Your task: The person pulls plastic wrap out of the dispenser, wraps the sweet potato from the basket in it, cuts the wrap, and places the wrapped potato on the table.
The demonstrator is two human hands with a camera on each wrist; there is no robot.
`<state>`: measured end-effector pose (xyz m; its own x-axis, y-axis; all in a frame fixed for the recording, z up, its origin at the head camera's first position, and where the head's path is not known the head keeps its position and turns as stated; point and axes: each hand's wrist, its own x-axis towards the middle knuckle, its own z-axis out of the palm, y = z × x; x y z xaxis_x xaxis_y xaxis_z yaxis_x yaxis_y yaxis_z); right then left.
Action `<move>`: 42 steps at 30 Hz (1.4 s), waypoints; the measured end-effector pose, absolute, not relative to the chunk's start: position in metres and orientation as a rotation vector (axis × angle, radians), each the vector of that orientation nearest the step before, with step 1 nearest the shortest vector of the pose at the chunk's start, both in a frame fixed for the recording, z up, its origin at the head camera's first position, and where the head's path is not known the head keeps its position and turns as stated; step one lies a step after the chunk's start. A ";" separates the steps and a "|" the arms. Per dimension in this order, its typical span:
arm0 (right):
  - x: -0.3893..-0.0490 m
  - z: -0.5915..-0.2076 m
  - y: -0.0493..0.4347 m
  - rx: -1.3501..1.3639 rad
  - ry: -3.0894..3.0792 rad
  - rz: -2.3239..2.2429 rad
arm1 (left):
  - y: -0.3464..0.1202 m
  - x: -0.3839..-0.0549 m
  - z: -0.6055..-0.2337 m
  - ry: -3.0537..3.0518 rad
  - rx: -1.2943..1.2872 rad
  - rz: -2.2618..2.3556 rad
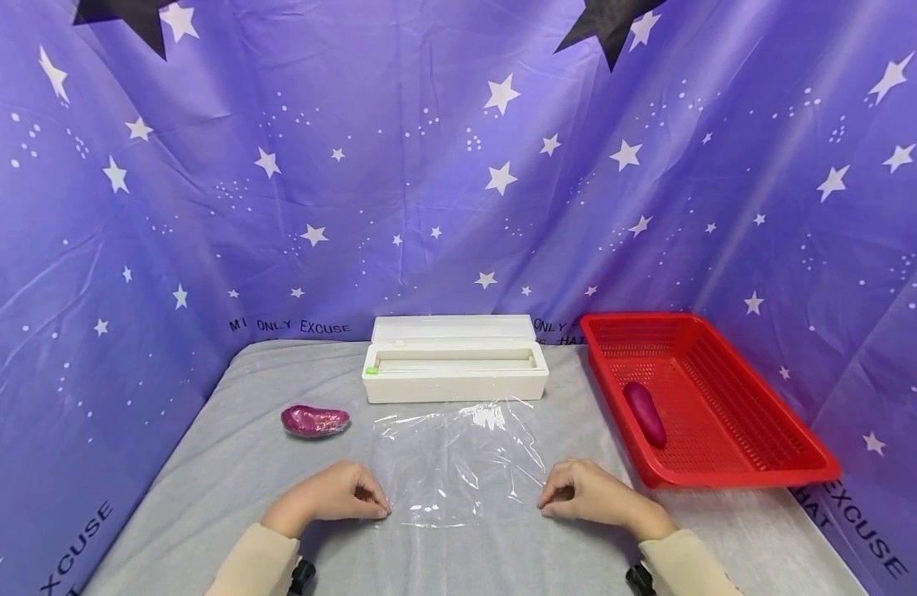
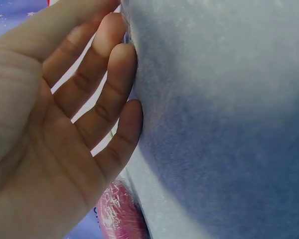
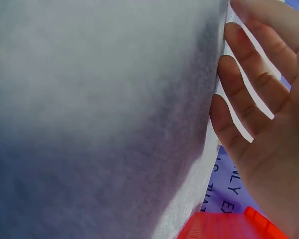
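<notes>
A sheet of clear cling film (image 1: 458, 468) lies spread on the grey cloth, glossy and creased. At its near left corner my left hand (image 1: 345, 494) pinches the film between thumb and fingertips. My right hand (image 1: 588, 495) pinches the near right corner in the same way. Both wrist views show the other fingers bent, their tips at the cloth; the thumb tips are cut off there. Left of the film rests a purple eggplant (image 1: 314, 420) with a shiny film wrapping, also seen as a wrapped eggplant (image 2: 120, 211) in the left wrist view.
Behind the film stands a white cling film box (image 1: 455, 389), lid raised, with a green slider (image 1: 372, 371) at its left end. To the right, a red plastic basket (image 1: 734, 397) contains another eggplant (image 1: 645, 414). A purple star-printed curtain (image 1: 429, 165) encloses the table's back and sides.
</notes>
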<state>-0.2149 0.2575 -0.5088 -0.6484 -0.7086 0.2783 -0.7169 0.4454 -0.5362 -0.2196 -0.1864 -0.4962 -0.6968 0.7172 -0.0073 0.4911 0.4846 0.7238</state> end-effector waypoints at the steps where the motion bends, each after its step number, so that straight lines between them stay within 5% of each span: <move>1: -0.214 -0.509 0.258 1.304 -2.666 1.001 | -0.186 -0.219 -0.496 2.421 1.009 1.044; 27: -0.231 -0.426 0.274 1.064 -2.722 0.947 | -0.181 -0.241 -0.431 2.668 1.178 0.969; 42: -0.257 -0.369 0.326 0.782 -2.841 0.691 | -0.153 -0.247 -0.431 2.728 1.206 1.109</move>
